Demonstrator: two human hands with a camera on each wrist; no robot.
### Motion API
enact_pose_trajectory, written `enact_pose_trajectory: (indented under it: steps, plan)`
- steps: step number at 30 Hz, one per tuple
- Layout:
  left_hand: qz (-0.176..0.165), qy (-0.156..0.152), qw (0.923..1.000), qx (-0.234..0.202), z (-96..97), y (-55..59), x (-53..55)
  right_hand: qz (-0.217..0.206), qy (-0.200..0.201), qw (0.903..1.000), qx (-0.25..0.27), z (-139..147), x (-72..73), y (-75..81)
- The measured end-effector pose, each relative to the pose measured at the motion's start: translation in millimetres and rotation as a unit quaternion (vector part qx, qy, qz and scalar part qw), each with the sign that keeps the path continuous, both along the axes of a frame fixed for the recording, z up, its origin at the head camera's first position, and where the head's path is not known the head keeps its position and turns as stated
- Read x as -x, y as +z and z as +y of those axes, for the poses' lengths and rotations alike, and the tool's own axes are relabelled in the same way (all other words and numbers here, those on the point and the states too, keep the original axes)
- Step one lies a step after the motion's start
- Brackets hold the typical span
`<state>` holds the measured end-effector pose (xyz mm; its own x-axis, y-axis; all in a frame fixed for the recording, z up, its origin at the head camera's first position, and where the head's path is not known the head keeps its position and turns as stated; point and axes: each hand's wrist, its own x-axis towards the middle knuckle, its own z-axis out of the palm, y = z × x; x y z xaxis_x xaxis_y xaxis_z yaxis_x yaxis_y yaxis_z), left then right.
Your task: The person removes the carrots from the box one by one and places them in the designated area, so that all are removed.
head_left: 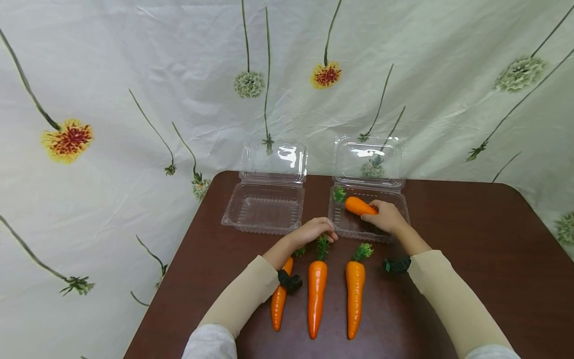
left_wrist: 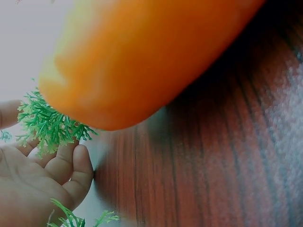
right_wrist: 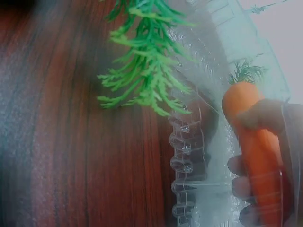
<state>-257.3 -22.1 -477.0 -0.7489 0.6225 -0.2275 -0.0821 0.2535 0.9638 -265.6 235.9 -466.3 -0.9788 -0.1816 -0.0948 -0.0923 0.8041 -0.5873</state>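
My right hand point(head_left: 386, 217) grips an orange toy carrot point(head_left: 357, 205) by its body, down in the base of the right clear plastic container point(head_left: 335, 232). The carrot's green top points left and rises near the container's back left corner. In the right wrist view the thumb lies along one side of the carrot point(right_wrist: 242, 98) and the fingers curl round the other. My left hand point(head_left: 314, 231), fingers loosely bent, hovers by the leafy top of the middle carrot point(head_left: 317, 294) and grips nothing. Its palm point(left_wrist: 33, 189) shows behind the greens in the left wrist view.
A second clear container point(head_left: 227, 209) stands left with its lid raised. Beside the middle carrot lie another carrot point(head_left: 355, 294) at right and one point(head_left: 279, 304) partly under the left wrist. A flower-printed cloth point(head_left: 179, 60) hangs behind the brown table point(head_left: 471, 239).
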Motion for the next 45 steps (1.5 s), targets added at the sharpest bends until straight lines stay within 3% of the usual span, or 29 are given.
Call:
enact_pose_trajectory:
  steps: [8, 19, 33, 45]
  plan:
    - [0.003, 0.003, 1.0, -0.001, 1.3, -1.1, 0.0, 0.038, -0.011, 0.9987, 0.031, 2, -6.8, 6.8]
    - [0.009, -0.002, 1.0, 0.0, 0.1, 0.0, 0.6, 0.073, -0.057, 0.9883, 0.121, -1, -25.6, 30.5]
    - [0.01, 0.001, 0.9999, -0.009, 0.4, -3.2, 1.7, 0.074, -0.114, 0.9689, 0.207, 1, -73.5, 39.6]
    - [0.016, -0.003, 0.9999, -0.003, 0.5, -2.2, 1.6, 0.058, -0.171, 0.9524, 0.245, -4, -119.9, 27.9]
